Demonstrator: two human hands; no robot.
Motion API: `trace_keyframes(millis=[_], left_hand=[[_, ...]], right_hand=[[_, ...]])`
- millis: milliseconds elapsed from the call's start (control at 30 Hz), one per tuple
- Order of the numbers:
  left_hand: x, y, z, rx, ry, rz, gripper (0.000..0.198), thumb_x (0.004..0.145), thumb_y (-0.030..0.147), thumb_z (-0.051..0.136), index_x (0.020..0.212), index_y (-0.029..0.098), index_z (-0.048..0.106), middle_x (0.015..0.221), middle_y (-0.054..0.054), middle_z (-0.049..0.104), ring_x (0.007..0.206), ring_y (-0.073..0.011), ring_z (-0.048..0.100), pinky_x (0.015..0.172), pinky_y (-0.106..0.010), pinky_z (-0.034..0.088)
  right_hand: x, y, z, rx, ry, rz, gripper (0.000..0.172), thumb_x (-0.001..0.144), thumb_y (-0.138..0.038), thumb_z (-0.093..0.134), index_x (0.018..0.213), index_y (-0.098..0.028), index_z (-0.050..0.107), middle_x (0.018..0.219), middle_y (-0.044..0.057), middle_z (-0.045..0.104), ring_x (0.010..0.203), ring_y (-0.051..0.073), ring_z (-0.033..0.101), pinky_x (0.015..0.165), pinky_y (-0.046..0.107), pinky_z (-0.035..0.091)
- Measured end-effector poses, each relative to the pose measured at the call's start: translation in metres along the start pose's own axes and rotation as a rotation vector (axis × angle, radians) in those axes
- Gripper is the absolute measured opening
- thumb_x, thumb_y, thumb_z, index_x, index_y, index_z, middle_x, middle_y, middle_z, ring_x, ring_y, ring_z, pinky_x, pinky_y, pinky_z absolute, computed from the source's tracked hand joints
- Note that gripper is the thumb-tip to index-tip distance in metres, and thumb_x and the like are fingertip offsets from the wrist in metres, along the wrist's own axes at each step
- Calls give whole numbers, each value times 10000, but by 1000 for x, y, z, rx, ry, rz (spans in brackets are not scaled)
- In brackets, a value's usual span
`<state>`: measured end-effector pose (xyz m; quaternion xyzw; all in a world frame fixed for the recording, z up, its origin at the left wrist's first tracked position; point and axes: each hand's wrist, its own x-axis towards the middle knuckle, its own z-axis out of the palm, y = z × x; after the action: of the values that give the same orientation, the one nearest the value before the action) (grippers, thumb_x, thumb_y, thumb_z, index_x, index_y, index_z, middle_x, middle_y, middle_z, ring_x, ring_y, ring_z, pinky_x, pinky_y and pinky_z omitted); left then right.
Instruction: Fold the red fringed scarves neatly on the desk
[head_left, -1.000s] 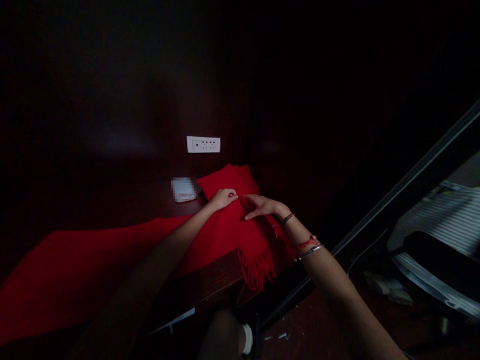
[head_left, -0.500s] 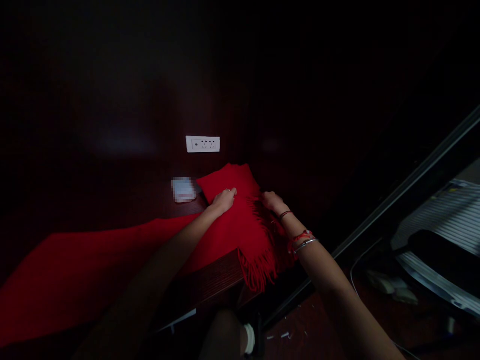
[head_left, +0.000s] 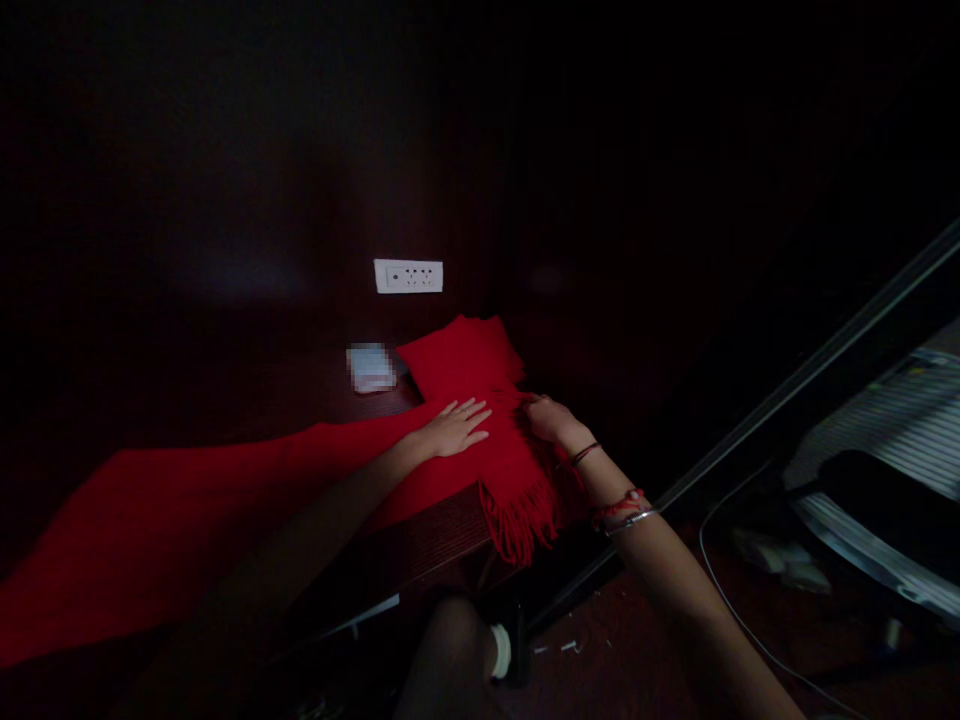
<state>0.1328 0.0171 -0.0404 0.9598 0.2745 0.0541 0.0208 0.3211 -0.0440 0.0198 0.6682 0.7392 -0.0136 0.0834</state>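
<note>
Dark wood [head_left: 435, 535] bears a red scarf [head_left: 300, 462], left hand [head_left: 451, 432] flat, right hand [head_left: 551, 418] gripping it.

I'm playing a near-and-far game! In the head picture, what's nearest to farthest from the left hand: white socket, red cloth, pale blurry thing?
1. Red cloth: right under the left hand.
2. Pale blurry thing: on the dark table, beyond the hand and to its left.
3. White socket: up on the wall behind.
</note>
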Motion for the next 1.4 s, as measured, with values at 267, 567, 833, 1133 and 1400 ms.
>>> trace_keyframes(millis=[267, 567, 833, 1133, 1400], left_hand=[[-4, 15, -6, 19, 94, -27, 536, 853, 461, 222, 1298, 162, 239, 1382, -84, 144, 1262, -196, 66, 1014, -369, 59], [-7, 16, 1, -74, -51, -4, 642, 809, 567, 213, 1321, 183, 165, 1383, -77, 135, 1261, -219, 60, 1000, -412, 80], [-23, 25, -4, -35, 18, -23, 552, 847, 482, 210, 1313, 186, 197, 1386, -80, 126, 1262, -215, 57, 1003, -397, 70], [-23, 22, -5, -94, -112, -47, 576, 839, 496, 223, 1326, 199, 138, 1392, -74, 82, 1263, -209, 44, 1001, -404, 76], [-23, 20, -1, -93, -92, -46, 576, 838, 499, 226, 1324, 198, 147, 1393, -69, 87, 1264, -202, 41, 1003, -398, 76]], right_hand=[[-26, -8, -6, -18, 123, -220, 365, 787, -83, 353, 1091, -205, 513, 1110, 53, 506, 1014, 143, 452, 849, 230, 342], [-44, -1, -3, -155, 162, 31, 315, 752, -44, 349, 959, -101, 578, 1053, 169, 509, 919, 217, 493, 734, 287, 399], [-44, -12, 2, -74, 171, -206, 272, 790, -123, 375, 1002, -175, 537, 1003, 88, 550, 913, 164, 502, 786, 268, 368], [-54, 2, 2, -143, 143, 92, 267, 775, -68, 344, 877, -103, 588, 920, 152, 563, 856, 200, 539, 674, 256, 402], [-54, -11, 15, -154, 201, 104, 279, 774, -96, 384, 1023, -152, 497, 1000, 114, 511, 899, 187, 492, 715, 276, 393]])
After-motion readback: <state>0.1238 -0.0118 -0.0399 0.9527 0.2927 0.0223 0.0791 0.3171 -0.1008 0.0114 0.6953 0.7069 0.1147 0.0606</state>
